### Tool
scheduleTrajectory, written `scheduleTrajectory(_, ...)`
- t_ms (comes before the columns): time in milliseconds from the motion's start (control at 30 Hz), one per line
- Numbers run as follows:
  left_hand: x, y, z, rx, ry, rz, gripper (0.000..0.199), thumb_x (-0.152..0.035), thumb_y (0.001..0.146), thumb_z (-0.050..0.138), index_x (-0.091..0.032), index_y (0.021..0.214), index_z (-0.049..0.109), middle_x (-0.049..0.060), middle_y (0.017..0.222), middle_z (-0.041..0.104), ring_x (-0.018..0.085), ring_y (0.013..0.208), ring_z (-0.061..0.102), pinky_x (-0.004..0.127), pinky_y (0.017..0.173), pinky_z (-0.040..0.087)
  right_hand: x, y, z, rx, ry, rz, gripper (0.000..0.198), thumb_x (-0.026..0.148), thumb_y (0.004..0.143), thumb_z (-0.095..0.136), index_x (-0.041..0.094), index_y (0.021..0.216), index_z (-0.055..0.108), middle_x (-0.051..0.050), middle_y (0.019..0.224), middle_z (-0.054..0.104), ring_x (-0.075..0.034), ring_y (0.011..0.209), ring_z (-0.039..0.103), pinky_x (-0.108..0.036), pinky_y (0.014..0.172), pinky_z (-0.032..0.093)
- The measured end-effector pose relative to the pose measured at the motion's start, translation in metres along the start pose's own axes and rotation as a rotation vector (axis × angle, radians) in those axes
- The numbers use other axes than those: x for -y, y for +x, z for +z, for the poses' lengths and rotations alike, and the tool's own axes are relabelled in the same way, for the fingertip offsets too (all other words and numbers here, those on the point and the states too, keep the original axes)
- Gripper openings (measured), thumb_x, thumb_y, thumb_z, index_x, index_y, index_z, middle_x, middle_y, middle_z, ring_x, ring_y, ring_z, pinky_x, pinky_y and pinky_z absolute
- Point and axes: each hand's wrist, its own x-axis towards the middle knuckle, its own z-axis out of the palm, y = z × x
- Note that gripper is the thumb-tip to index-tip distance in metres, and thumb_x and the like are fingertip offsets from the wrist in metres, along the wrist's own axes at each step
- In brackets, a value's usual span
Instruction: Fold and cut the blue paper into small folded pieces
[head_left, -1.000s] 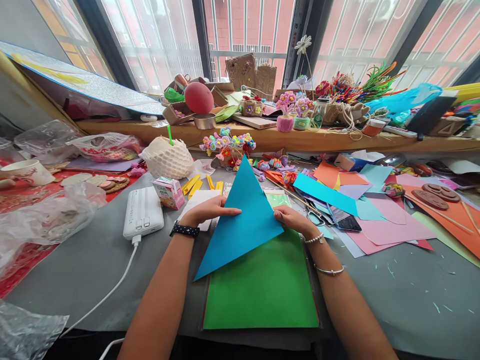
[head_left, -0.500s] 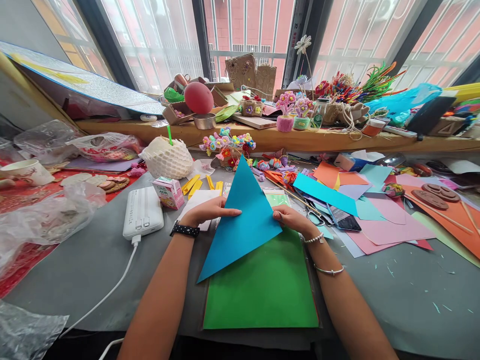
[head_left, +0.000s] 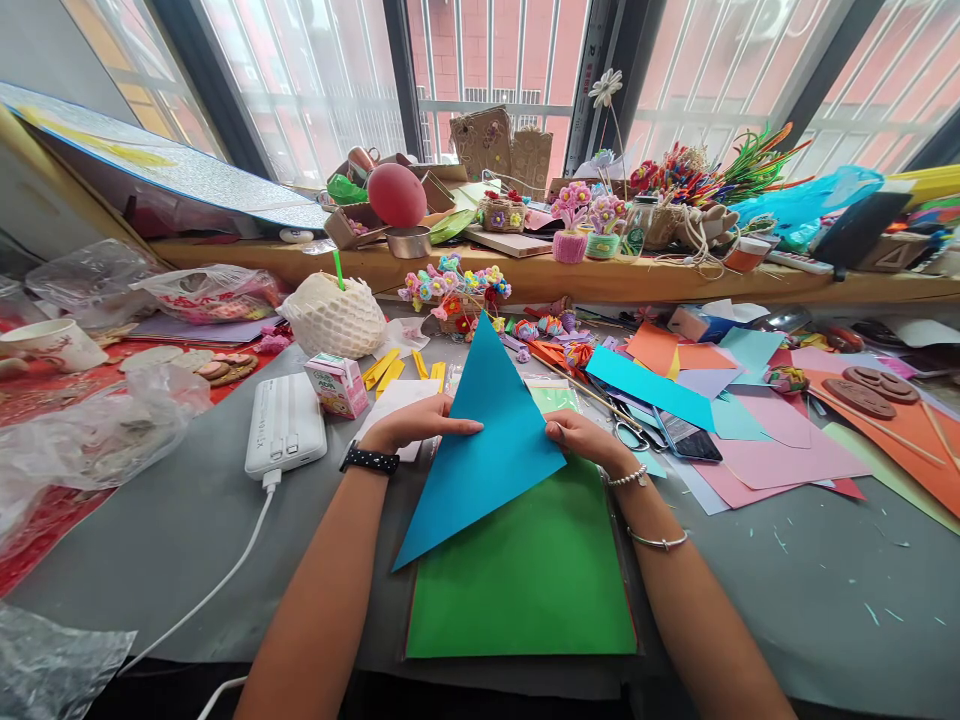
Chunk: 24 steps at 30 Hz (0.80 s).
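A sheet of blue paper, folded into a triangle with one point up, is held between both hands. My left hand grips its left edge, thumb on the front and the other fingers mostly hidden behind. At the right edge, my right hand pinches the paper between thumb and fingers. Beneath the triangle lies a stack of green paper in a clear sleeve, partly covered by it. A white sheet lies behind my left hand.
Left of my arms are a white power bank with a cable and a small pink carton. To the right lie a blue paper strip, scissors, a phone and pink paper sheets. Yellow folded pieces sit behind.
The blue triangle has shifted down very slightly in my hands. Both hands keep the same grip and place.
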Motion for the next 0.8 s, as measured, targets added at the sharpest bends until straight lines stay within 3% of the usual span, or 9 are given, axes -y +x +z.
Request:
scheduleTrajectory(300,0.0008,0.0016,0.0000,0.007,0.193,-0.085,0.049,-0.054,0.064,0.055,-0.018,0.047,0.026,-0.005,0.048,0.023,0.007,0.045,0.021,0.024,0.041,0.013,0.0005,-0.0004,-0.0004,0.035,0.020,-0.031,0.060,0.075,0.066,0.028,0.017,0.052,0.037,0.004,0.048,0.036,-0.008,0.045,0.034,-0.022,0.043,0.024)
scheduleTrajectory(800,-0.0006,0.0008,0.0003,-0.007,0.163,-0.057,0.046,-0.053,0.064,0.054,-0.018,0.049,0.028,-0.004,0.051,0.025,0.008,0.046,0.024,0.024,0.043,0.015,0.0006,-0.0002,-0.0013,0.028,-0.034,-0.035,0.063,0.078,0.062,0.026,0.017,0.053,0.038,0.003,0.049,0.039,-0.009,0.047,0.035,-0.022,0.044,0.025)
